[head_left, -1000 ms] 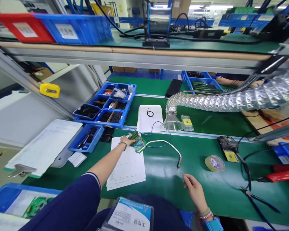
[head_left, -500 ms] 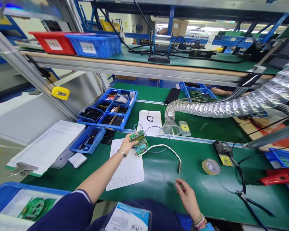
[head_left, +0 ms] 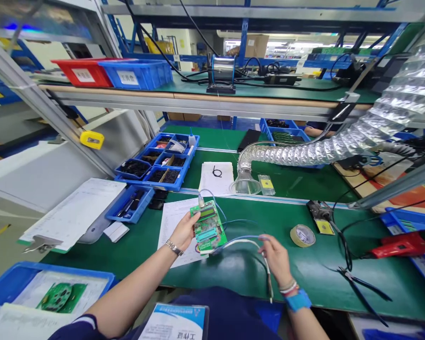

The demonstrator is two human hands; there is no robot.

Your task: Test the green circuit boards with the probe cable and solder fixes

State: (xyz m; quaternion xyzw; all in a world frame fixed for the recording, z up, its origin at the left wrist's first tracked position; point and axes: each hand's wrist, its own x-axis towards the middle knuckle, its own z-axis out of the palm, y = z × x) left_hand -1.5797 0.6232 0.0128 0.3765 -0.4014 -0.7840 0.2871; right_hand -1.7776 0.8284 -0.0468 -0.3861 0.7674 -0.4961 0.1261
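My left hand [head_left: 185, 230] grips the left edge of a green circuit board [head_left: 208, 227] and holds it raised above the green bench mat [head_left: 304, 264]. Thin blue and white wires run from the board's top and bottom edges. My right hand [head_left: 276, 255] is closed on the white cable [head_left: 246, 242] that leads from the board; the cable's free end hangs down past the wrist toward the bench edge. Under the board lies a printed white sheet [head_left: 173, 219].
A blue divided parts tray [head_left: 157, 161] and a small blue bin [head_left: 129, 204] stand at left. A silver fume hose with a clear funnel [head_left: 246, 182] reaches over the bench. A tape roll [head_left: 302, 234], pliers [head_left: 361, 282] and a red tool [head_left: 400, 244] lie at right. A blue bin with boards [head_left: 56, 295] sits near left.
My left hand lifted the circuit board off the mat and brought it closer. My right hand rose from the mat and took hold of the white cable.
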